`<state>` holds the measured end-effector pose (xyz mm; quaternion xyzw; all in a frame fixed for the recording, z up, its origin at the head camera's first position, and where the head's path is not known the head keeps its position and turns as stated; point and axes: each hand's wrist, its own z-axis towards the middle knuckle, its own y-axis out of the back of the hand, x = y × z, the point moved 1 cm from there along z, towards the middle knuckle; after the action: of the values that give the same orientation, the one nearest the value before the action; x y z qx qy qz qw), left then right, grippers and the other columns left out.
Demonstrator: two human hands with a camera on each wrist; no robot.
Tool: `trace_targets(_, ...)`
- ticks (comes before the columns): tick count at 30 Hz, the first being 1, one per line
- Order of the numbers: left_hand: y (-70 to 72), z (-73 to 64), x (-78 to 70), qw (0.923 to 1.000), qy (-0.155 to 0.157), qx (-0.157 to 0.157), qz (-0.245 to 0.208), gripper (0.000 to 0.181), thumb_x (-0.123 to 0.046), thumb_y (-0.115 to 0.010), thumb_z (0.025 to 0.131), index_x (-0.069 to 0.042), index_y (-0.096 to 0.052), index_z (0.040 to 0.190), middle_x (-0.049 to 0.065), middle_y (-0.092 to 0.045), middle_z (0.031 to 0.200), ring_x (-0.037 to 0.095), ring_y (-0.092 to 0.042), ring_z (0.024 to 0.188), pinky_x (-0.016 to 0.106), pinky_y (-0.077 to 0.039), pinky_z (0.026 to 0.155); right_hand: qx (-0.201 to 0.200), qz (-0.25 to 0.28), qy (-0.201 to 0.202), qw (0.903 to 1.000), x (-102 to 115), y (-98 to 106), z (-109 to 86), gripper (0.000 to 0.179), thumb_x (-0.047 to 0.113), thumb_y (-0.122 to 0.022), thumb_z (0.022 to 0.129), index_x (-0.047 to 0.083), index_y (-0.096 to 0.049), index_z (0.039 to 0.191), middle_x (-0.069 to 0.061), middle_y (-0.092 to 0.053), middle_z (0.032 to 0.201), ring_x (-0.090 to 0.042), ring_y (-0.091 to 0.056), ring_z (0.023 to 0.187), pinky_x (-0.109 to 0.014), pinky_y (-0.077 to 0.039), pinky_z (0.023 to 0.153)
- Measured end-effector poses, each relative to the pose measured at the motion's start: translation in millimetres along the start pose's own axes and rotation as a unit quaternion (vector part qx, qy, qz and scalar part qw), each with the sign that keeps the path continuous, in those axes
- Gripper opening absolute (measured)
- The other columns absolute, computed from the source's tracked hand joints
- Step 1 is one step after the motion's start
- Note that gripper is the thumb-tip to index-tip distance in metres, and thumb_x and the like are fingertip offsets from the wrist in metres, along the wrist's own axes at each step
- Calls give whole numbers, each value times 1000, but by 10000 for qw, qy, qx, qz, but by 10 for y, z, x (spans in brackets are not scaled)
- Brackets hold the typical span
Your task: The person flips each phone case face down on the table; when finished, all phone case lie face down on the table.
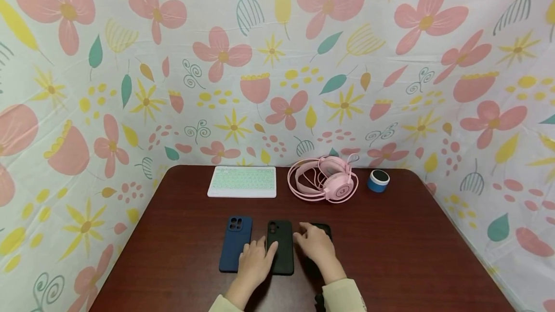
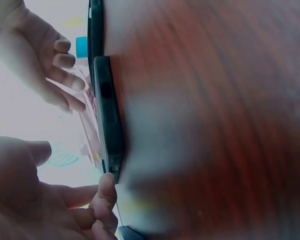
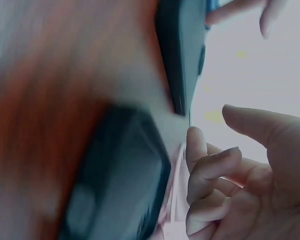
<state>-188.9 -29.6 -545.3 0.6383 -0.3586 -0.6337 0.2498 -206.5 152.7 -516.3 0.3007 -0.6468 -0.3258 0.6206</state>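
Three phone cases or cased phones lie in a row on the table: a blue one (image 1: 236,244) at the left, a dark green-black one (image 1: 284,254) in the middle and a black one (image 1: 321,230) at the right. My left hand (image 1: 255,261) is at the middle one's left edge, fingertips right at its side in the left wrist view and thumb over its face. Over the black one hovers my right hand (image 1: 318,244), hiding much of it. Its fingers are loosely bent, and the right wrist view shows nothing between fingers (image 3: 212,165) and thumb.
At the back of the brown table (image 1: 390,254) lie a white keyboard (image 1: 243,182) with pale green keys and pink headphones (image 1: 325,179). A small blue-and-white cylinder (image 1: 378,181) stands right of them. Flower-patterned cloth (image 1: 277,61) surrounds the table.
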Motion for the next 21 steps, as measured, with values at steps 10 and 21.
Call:
trace_targets(10, -97, -25, -182, 9987, -434, 233, -140, 75, -63, -31, 97, -2, -51, 137, 18, -56, 121, 38, -47, 110, 61, -36, 87, -269, 39, -548, 9981, -353, 355, -7, 44, 26, -64, 93, 3, -60, 130, 0, -55, 73, -17, -49, 61, -35, -38, 56)
trace_targets(21, -269, -23, -392, 9967, -639, 497, -9, 79, -67, -28, 95, -4, -53, 136, 14, -56, 120, 32, -48, 105, 57, -38, 85, -186, 134, -1121, 9934, -684, 554, -147, 49, 28, -58, 96, -2, -53, 135, -15, -63, 99, -24, -57, 71, -40, -44, 58)
